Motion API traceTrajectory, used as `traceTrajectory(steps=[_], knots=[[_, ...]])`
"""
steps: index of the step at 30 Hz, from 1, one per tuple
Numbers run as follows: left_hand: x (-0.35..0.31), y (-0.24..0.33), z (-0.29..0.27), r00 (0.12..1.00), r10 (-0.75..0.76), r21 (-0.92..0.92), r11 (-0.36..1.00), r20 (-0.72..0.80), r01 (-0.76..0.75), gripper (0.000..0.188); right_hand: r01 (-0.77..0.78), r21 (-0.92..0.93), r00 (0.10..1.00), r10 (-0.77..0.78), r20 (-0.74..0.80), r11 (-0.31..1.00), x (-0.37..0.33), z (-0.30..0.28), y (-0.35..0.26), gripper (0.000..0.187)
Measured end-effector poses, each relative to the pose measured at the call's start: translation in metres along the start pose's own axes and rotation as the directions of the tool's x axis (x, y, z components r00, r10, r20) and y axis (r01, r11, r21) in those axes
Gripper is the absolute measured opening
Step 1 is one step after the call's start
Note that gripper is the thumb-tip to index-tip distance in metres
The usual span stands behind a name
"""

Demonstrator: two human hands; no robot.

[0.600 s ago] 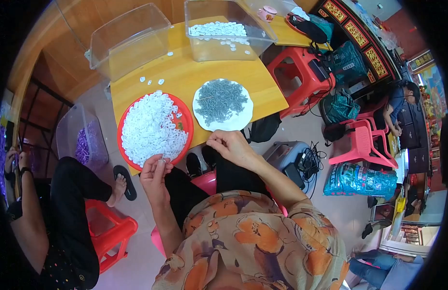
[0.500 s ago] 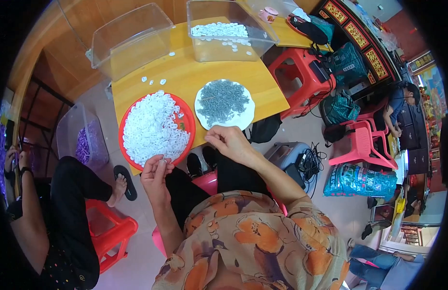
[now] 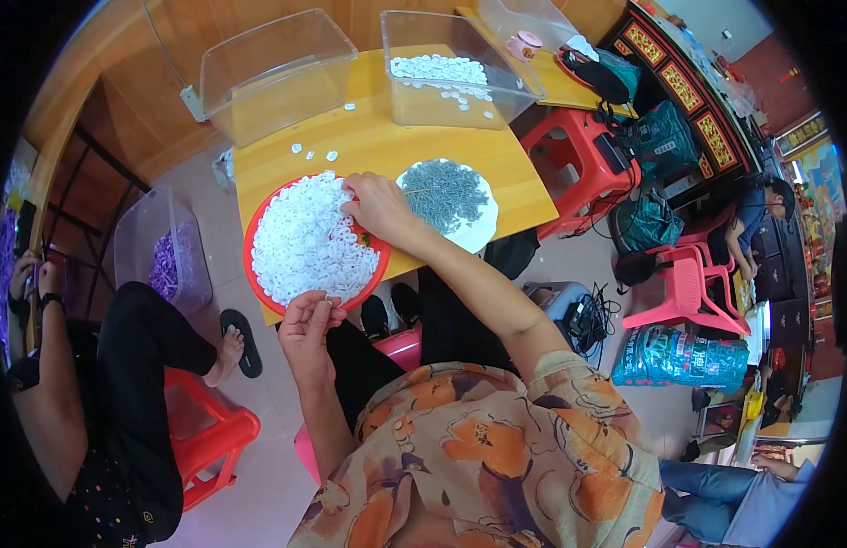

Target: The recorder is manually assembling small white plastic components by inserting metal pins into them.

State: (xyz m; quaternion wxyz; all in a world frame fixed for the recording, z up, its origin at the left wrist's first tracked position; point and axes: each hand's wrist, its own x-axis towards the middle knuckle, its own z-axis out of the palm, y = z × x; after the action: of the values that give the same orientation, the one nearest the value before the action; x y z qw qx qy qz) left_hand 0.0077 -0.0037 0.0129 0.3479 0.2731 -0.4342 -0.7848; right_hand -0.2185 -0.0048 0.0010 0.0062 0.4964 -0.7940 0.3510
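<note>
My left hand (image 3: 308,334) is at the near edge of a round red tray (image 3: 383,263), thumb and fingertips pinched on a small white plastic piece that is partly hidden. Heaped in the tray are many small white plastic pieces (image 3: 306,239). My right hand (image 3: 379,208) reaches over the tray's far right rim, fingers bent and pressed together at the edge of the heap. Whatever its fingertips hold is hidden. Right of that hand stands a white plate (image 3: 484,228) with a spread of small grey metal pins or screws (image 3: 449,194); a thin stick lies among them.
Two clear plastic bins stand at the table's back: the left bin (image 3: 286,78), and the right bin (image 3: 519,87) with white pieces inside. A few loose white pieces (image 3: 332,156) lie on the yellow table (image 3: 368,137). At left, another person (image 3: 122,365) sits beside a bin of purple bits (image 3: 172,260).
My right hand has moved left and away from me, from the near edge of the white plate to the heap in the red tray. My left hand stays pinched near the tray's edge.
</note>
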Motion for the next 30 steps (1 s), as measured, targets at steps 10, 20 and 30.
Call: traceTrajectory(steps=[10, 20, 30], knots=[[0.001, 0.001, -0.003, 0.999, -0.013, -0.015, 1.000, -0.046, 0.012, 0.013, 0.034, 0.031, 0.999, -0.035, 0.018, 0.999, -0.003, 0.008, 0.009, 0.013], [-0.004, -0.006, 0.011, 0.998, -0.026, -0.022, 0.999, 0.055, 0.027, 0.016, -0.639, 0.763, 0.767, 0.147, 0.624, 0.098, -0.060, -0.031, -0.050, 0.019], [-0.010, -0.006, 0.019, 0.998, 0.016, -0.068, 0.998, 0.063, -0.012, 0.014, -0.678, 0.727, 0.711, 0.157, 0.685, -0.105, -0.091, -0.039, -0.061, 0.022]])
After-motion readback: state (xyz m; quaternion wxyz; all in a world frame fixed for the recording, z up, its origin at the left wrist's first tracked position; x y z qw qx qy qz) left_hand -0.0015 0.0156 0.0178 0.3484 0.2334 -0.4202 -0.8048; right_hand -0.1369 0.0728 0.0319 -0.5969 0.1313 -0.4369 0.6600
